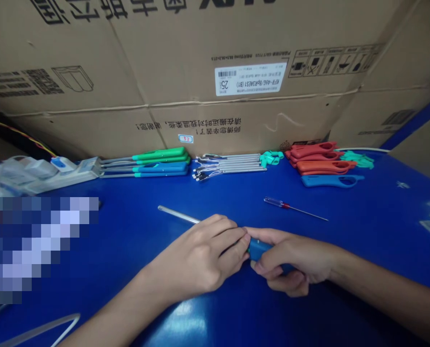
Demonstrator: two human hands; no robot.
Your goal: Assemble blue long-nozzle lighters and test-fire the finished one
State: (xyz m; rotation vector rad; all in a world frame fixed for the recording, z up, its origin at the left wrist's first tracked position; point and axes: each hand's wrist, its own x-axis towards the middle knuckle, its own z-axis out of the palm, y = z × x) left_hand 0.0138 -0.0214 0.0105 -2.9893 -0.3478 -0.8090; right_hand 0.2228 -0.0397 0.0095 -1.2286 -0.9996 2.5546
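Fingers of my right hand are wrapped round a blue handle near the middle of the table. My left hand is closed at the handle's left end, knuckles up, touching my right fingertips. From beneath my left hand a silver metal tube sticks out to the upper left, in line with the handle. My left fingers hide where tube and handle meet; a bit of green shows there.
Behind lie green-handled lighters, blue-handled ones, metal rods with wires, teal pieces, red handle shells and a blue shell. A screwdriver lies beyond my right hand. A power strip sits left, before a cardboard box.
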